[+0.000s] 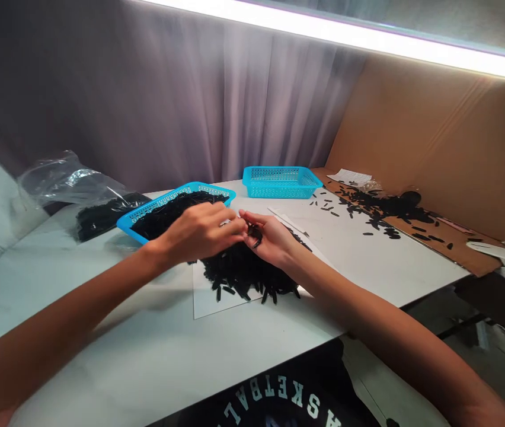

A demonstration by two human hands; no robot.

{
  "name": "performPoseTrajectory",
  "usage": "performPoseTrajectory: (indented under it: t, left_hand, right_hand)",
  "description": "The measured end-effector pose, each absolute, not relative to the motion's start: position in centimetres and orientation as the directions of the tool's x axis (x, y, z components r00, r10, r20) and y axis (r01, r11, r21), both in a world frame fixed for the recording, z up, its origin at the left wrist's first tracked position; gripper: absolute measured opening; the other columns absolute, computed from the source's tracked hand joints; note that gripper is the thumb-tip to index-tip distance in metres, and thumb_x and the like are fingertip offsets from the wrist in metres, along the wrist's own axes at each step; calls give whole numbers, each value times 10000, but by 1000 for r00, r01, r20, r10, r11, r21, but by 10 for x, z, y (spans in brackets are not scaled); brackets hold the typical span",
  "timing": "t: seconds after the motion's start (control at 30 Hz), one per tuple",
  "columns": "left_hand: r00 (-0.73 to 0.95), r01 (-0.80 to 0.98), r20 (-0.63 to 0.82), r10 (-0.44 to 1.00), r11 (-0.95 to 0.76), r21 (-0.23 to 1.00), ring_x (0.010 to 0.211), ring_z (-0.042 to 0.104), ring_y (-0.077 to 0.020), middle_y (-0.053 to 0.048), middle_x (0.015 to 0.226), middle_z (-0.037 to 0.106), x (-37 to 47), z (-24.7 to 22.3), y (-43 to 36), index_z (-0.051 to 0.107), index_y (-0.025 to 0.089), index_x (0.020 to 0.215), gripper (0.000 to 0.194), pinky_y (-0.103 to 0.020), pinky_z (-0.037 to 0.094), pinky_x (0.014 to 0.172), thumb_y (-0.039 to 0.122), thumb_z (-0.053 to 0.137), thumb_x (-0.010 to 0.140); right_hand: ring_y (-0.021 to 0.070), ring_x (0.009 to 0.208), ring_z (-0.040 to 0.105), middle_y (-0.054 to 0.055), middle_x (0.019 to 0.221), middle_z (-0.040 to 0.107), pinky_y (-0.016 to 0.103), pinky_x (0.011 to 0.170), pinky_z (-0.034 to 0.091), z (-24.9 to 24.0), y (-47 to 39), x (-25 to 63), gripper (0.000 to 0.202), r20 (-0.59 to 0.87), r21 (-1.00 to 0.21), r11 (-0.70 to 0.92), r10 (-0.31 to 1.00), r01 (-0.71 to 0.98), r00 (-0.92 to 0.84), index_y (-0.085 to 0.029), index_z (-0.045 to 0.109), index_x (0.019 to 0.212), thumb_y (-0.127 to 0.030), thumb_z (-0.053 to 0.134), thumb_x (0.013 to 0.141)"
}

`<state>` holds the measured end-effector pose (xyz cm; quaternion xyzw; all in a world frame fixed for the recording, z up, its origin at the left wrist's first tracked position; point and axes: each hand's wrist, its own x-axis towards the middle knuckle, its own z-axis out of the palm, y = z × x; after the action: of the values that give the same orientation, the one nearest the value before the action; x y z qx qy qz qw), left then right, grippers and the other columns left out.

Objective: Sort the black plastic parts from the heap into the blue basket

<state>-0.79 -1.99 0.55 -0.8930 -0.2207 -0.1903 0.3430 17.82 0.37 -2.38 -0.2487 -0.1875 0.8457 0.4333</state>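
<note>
Both my hands meet above a heap of small black oblong pieces (246, 276) lying on a white sheet (205, 305). My left hand (205, 228) is closed, its thumb and fingers pinched together at the fingertips of the other hand. What it pinches is too small to make out. Palm turned up and fingers curled, my right hand (272, 240) holds a few black pieces (255, 237). Just beyond my left hand stands a blue basket (130, 222) filled with more black pieces, partly hidden by that hand.
A second blue basket (281, 191) stands at the back of the white table (146, 356). Loose black pieces (390, 207) are scattered on cardboard at the right. A clear plastic bag (74, 181) with black pieces lies at the left. A bright lamp (345, 35) hangs overhead.
</note>
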Motion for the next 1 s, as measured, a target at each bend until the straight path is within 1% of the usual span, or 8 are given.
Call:
performPoseTrajectory:
  t: [0.1,0.2,0.33,0.5,0.67,0.8,0.87,1.0]
  left_hand:
    - [861,484,459,220,-630,-607,723,589,-178,-30,844,680,2,4,-29,648,162,985,141,-320,446,647,165,507,982]
    - [840,521,480,251,-618,-589,714,572,-170,-33,822,663,-1,8,-30,661,158,935,177,-310,443,646,178,496,995]
    - [844,511,466,266,-664,-547,715,560,-165,-30,787,645,-5,14,-26,677,175,845,212,-293,435,638,191,522,988]
    - [734,592,598,322,-735,-330,731,564,-154,-29,800,634,-9,10,-21,702,185,860,179,-277,445,643,225,568,972]
    - [562,654,739,371,-747,-121,837,609,-173,-48,884,666,-4,1,-21,717,172,951,128,-306,505,755,243,611,952]
    - [716,583,568,406,-795,-166,932,616,-208,-78,1023,712,6,-11,-26,704,160,1055,196,-347,522,842,281,575,972]
    - [749,590,493,442,-783,-196,975,613,-246,-104,1068,708,10,-14,-29,687,150,1102,296,-400,516,867,388,579,964]
    - [724,593,558,405,-779,-205,1038,622,-276,-123,1135,695,15,-18,-34,654,150,1166,464,-428,507,865,531,628,903]
  right_hand:
    - [70,518,581,1,677,619,149,500,540,-26,4,177,168,-220,-558,-543,826,-627,-519,-94,649,948,-37,491,958]
    - [79,601,637,25,747,667,172,630,598,-27,3,178,217,-166,-602,-548,797,-581,-580,-89,664,988,1,469,951]
    - [68,585,636,37,737,678,137,605,581,-24,1,179,252,-190,-655,-549,784,-518,-591,-72,679,926,22,447,956]
    - [76,601,645,49,725,678,136,599,575,-18,-2,178,272,-194,-679,-539,787,-498,-586,-62,687,897,-9,433,981]
    - [96,657,669,69,746,691,165,660,591,-20,-2,176,262,-237,-621,-547,814,-561,-531,-76,668,894,-22,427,981]
    - [101,518,579,27,669,639,195,459,499,-25,2,178,255,-259,-590,-549,823,-592,-506,-104,648,897,-139,421,1007]
    - [114,529,580,46,704,655,213,454,486,-26,3,179,262,-283,-608,-545,828,-578,-484,-83,653,970,-210,429,1016]
    - [116,573,587,59,757,677,211,519,509,-24,3,181,319,-252,-605,-533,833,-592,-492,-66,643,1085,-273,406,1030]
